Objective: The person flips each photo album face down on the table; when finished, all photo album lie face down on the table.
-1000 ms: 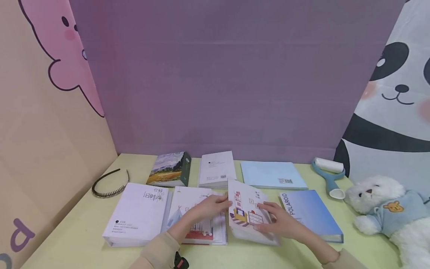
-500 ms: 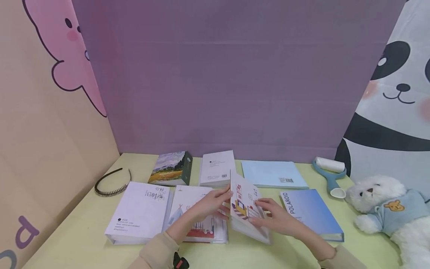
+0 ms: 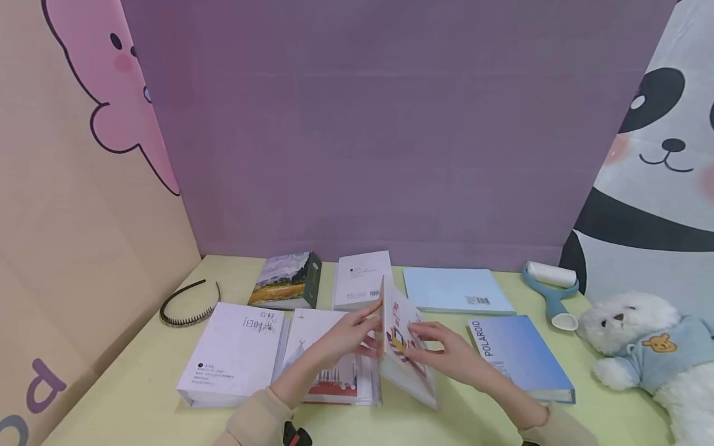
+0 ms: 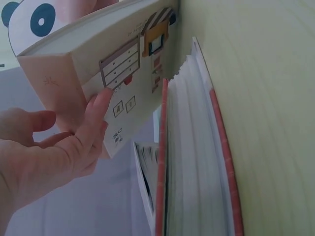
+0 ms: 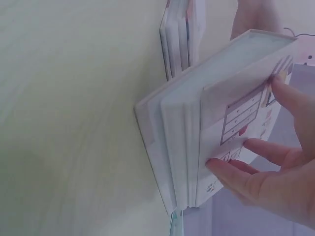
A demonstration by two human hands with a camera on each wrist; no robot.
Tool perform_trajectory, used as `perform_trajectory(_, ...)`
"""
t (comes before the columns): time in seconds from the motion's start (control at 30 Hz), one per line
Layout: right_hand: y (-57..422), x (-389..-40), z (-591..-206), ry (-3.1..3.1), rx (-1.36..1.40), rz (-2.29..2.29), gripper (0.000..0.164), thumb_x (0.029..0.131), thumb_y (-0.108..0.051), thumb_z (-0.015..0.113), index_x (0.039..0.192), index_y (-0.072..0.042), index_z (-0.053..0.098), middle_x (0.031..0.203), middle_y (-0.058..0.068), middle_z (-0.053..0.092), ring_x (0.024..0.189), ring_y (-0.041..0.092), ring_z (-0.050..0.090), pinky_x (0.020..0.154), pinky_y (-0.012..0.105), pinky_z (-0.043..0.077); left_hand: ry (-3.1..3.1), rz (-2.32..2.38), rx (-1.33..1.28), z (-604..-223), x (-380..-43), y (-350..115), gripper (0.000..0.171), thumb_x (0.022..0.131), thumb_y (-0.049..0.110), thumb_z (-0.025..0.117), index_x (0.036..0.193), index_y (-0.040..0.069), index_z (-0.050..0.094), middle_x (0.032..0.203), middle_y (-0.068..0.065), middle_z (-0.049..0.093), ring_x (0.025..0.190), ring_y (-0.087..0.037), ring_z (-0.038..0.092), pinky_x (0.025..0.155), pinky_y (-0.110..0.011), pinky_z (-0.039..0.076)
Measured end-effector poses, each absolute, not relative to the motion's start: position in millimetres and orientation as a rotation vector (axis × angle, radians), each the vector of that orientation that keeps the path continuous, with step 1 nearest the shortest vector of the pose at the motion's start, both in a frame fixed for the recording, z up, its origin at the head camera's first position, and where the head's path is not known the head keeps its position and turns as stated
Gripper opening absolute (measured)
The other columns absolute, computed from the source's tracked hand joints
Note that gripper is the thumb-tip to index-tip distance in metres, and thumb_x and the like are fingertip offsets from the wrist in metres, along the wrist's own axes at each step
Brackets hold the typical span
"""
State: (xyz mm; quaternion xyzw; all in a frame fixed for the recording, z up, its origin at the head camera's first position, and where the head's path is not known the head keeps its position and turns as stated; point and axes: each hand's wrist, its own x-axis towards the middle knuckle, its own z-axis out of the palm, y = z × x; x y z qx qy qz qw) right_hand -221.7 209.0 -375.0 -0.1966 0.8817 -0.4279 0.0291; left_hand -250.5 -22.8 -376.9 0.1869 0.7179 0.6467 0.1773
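A thick white book (image 3: pixel 404 337) with drawn furniture on its covers stands tilted between the two hands, near the front of the table. The left hand (image 3: pixel 354 334) lays its fairly straight fingers on the left cover, its thumb beside the spine. The left wrist view shows that cover, with drawn drawers, beyond the left hand (image 4: pixel 59 147). On the right cover rest the spread fingertips and thumb of the right hand (image 3: pixel 454 356). Page edges of this book (image 5: pixel 179 147) face down and toward the person. Beneath the left forearm lies another illustrated book (image 3: pixel 329 387).
A white book (image 3: pixel 234 353) lies at left, a blue POLAROID book (image 3: pixel 519 353) at right. Along the back are a landscape-cover book (image 3: pixel 284 279), a small white book (image 3: pixel 362 279) and a light-blue book (image 3: pixel 457 288). A headband (image 3: pixel 186 319), lint roller (image 3: pixel 552 291) and teddy bear (image 3: pixel 641 353) flank them.
The book has turned from a slanted, face-up position to stand steeper, its right cover seen more edge-on. The right hand has moved left with it, and the left fingers have shifted upward.
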Motion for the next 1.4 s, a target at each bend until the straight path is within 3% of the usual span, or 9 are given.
perform_trajectory(0.2,206,-219,-369,2.691,-0.507,-1.356,0.06,0.089,-0.037,0.063,0.14,-0.011,0.044,0.142,0.016,0.042,0.127,0.04,0.044,0.092,0.045,0.05,2.124,1.844,0.637,-373,-251,-25,0.052,0.096,0.027,0.053,0.145,0.019,0.037,0.121,-0.014,0.054,0.094,-0.018,0.063,0.082,-0.034,0.056)
perform_trajectory(0.43,203,-220,-368,2.402,-0.565,-1.626,0.06,0.099,-0.031,0.046,0.145,0.002,0.026,0.146,0.027,0.031,0.131,0.043,0.037,0.094,0.041,0.05,2.088,1.918,0.659,-374,-250,-23,0.058,0.091,0.027,0.063,0.143,0.021,0.04,0.13,-0.011,0.054,0.114,-0.024,0.058,0.089,-0.038,0.053)
perform_trajectory(0.73,209,-215,-358,2.241,-0.531,-1.701,0.069,0.102,-0.045,0.027,0.146,0.008,0.017,0.149,0.03,0.022,0.138,0.045,0.02,0.094,0.043,0.05,2.044,1.947,0.706,-373,-247,-11,0.058,0.09,0.024,0.064,0.143,0.017,0.041,0.139,-0.007,0.049,0.122,-0.024,0.054,0.091,-0.036,0.051)
perform_trajectory(1.0,214,-212,-356,2.208,-0.459,-1.682,0.064,0.101,-0.042,0.032,0.144,0.005,0.024,0.143,0.023,0.035,0.133,0.031,0.035,0.096,0.042,0.048,2.067,1.909,0.707,-376,-248,-9,0.049,0.094,0.026,0.057,0.14,0.016,0.045,0.142,-0.006,0.046,0.121,-0.024,0.055,0.092,-0.033,0.051)
perform_trajectory(1.13,214,-212,-356,2.251,-0.39,-1.705,0.065,0.099,-0.041,0.041,0.145,0.001,0.023,0.146,0.023,0.033,0.135,0.036,0.031,0.097,0.041,0.047,2.07,1.892,0.683,-378,-252,-10,0.041,0.099,0.024,0.049,0.138,0.013,0.048,0.141,-0.008,0.048,0.118,-0.025,0.057,0.092,-0.034,0.051)
perform_trajectory(1.4,214,-210,-358,2.366,-0.33,-1.762,0.062,0.095,-0.033,0.052,0.147,-0.014,0.023,0.151,0.013,0.024,0.129,0.031,0.042,0.1,0.044,0.044,2.044,1.892,0.653,-380,-254,-7,0.035,0.099,0.02,0.047,0.132,0.007,0.052,0.134,-0.011,0.054,0.114,-0.026,0.06,0.091,-0.034,0.052)
